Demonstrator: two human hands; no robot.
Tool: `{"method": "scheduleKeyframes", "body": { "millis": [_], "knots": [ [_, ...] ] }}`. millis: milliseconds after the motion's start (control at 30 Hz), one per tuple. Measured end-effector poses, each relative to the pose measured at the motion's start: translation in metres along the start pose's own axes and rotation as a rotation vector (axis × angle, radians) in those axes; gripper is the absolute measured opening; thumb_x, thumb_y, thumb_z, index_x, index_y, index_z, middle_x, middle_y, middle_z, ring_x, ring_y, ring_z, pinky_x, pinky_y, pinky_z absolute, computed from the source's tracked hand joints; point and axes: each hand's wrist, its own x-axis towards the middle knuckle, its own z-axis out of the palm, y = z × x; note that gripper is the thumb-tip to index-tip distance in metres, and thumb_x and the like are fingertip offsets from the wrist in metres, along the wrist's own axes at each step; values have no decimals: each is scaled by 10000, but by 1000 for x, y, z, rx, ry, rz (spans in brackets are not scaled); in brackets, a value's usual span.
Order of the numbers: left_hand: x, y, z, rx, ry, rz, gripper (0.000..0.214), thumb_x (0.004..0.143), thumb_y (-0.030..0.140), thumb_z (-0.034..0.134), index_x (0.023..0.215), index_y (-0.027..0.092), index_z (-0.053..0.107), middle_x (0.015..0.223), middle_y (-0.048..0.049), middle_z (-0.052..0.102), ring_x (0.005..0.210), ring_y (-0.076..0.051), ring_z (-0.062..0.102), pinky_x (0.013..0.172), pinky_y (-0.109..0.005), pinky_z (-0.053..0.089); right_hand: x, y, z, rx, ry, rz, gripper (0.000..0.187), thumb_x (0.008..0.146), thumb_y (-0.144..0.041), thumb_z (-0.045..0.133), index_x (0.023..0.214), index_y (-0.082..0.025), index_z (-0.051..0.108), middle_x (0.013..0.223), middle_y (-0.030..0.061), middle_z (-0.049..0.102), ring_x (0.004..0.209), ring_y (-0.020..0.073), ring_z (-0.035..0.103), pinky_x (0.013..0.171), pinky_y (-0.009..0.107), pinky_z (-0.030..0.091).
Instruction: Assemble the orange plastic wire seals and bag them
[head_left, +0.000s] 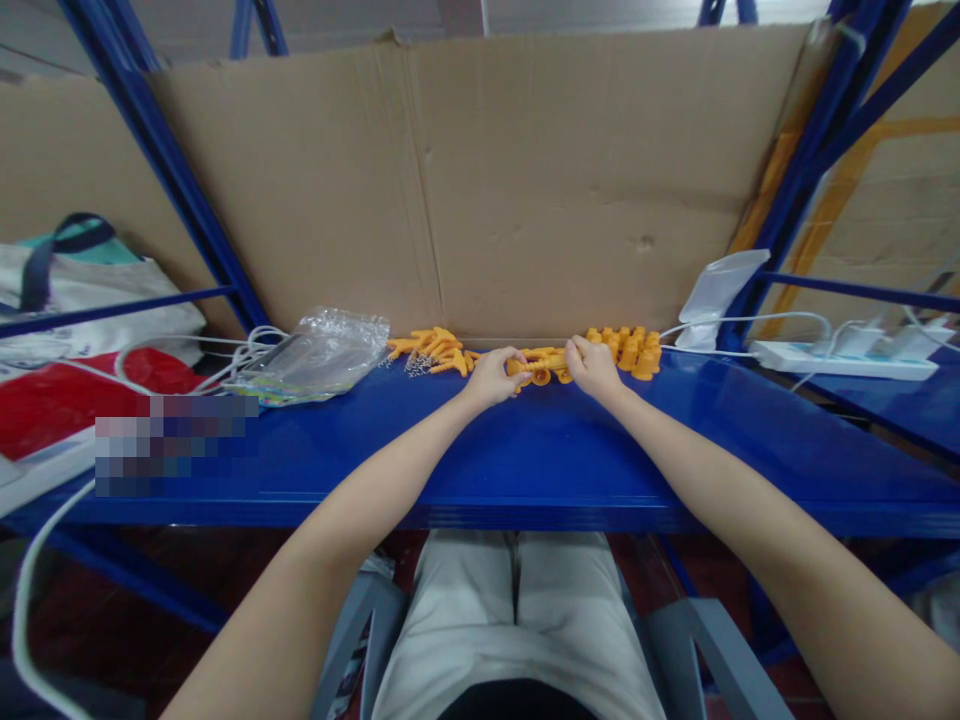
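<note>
My left hand (495, 377) is closed, with thumb and forefinger curled round a small orange plastic piece (516, 367). My right hand (595, 368) has its fingers bent together at the right end of the orange parts between the hands; what exactly they grip is mostly hidden. Round orange cup-like parts (541, 376) lie between the two hands, open ends toward me. To the left is a pile of orange hand-shaped pieces (442, 352) with small metal chains or springs. Rows of orange stub-like parts (637, 352) stand just right of my right hand.
A blue shelf (525, 470) carries everything, backed by a cardboard sheet (562, 180). A clear plastic bag (330, 350) and white cables lie at left, near red material (82, 395) and a cloth bag (97, 300). At right are a white power strip (840, 360) and blue uprights.
</note>
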Motion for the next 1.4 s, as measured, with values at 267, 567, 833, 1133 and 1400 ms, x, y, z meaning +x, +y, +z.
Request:
{"method": "scheduleKeyframes", "body": {
  "millis": [267, 567, 833, 1133, 1400],
  "knots": [
    [-5, 6, -7, 296, 85, 166, 185, 772, 206, 740, 942, 182, 672, 792, -14, 625, 778, -179, 642, 788, -317, 515, 2, -2, 3, 7, -19, 151, 311, 863, -257, 359, 552, -239, 364, 502, 32, 457, 602, 203, 533, 656, 335, 421],
    [-9, 12, -7, 408, 175, 294, 152, 825, 178, 681, 975, 192, 657, 961, -48, 621, 904, -194, 628, 827, -314, 498, 7, 3, 12, 402, -200, 525, 423, 922, -390, 368, 526, -249, 420, 405, 16, 391, 443, 192, 453, 527, 363, 398],
    [-1, 8, 1, 65, 31, -6, 167, 803, 210, 709, 943, 176, 624, 764, 13, 630, 549, -123, 593, 587, -276, 516, 1, -4, -1, 65, 61, 51, 387, 910, -442, 396, 586, -238, 341, 513, -5, 431, 565, 169, 491, 623, 304, 372],
    [-7, 14, -7, 339, 175, 261, 177, 784, 179, 731, 944, 196, 657, 908, -22, 635, 888, -178, 632, 843, -306, 499, 7, -9, 0, 63, -39, 283, 351, 888, -248, 352, 537, -236, 351, 532, 43, 504, 608, 203, 518, 634, 341, 389],
    [-8, 9, -7, 393, 170, 305, 150, 821, 177, 691, 960, 203, 638, 964, -33, 604, 929, -190, 615, 838, -301, 479, 8, 6, 14, 190, -55, 352, 420, 912, -367, 409, 515, -232, 436, 471, 63, 510, 590, 233, 557, 584, 356, 452]
  ]
}}
